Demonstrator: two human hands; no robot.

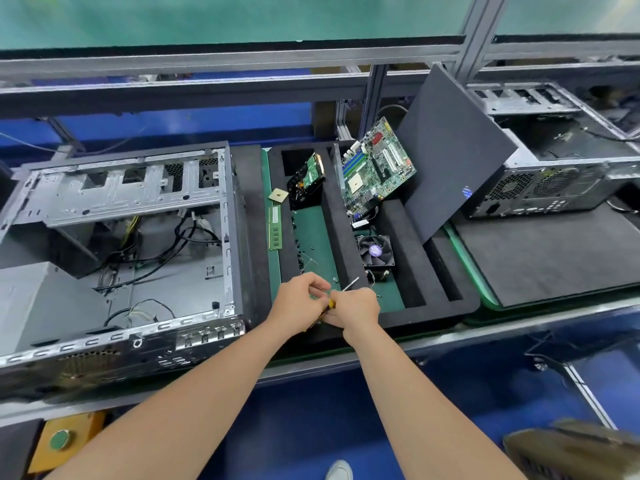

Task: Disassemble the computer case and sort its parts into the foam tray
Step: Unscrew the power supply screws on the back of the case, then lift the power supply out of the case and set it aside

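While the computer case (pixel 138 237) lay left of the foam tray (pixel 433 306) on the surface (pixel 450 336), a screwdriver (pixel 350 283) was pinched above the tray's near edge by the grip of left hand (pixel 298 301) and right hand (pixel 358 306).

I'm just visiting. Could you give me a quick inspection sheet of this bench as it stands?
Surface: green mat under a black foam tray.
Job's things: open computer case, left; motherboard, hard drive, fan in tray compartments; processor chip and memory stick at its left side.
Clutter: loose screws on the mat; dark side panel leaning at the tray's right.
Grippers: left hand and right hand both grip a screwdriver.
Cables: black cables inside the case.
Surroundings: second case, right; metal frame behind.
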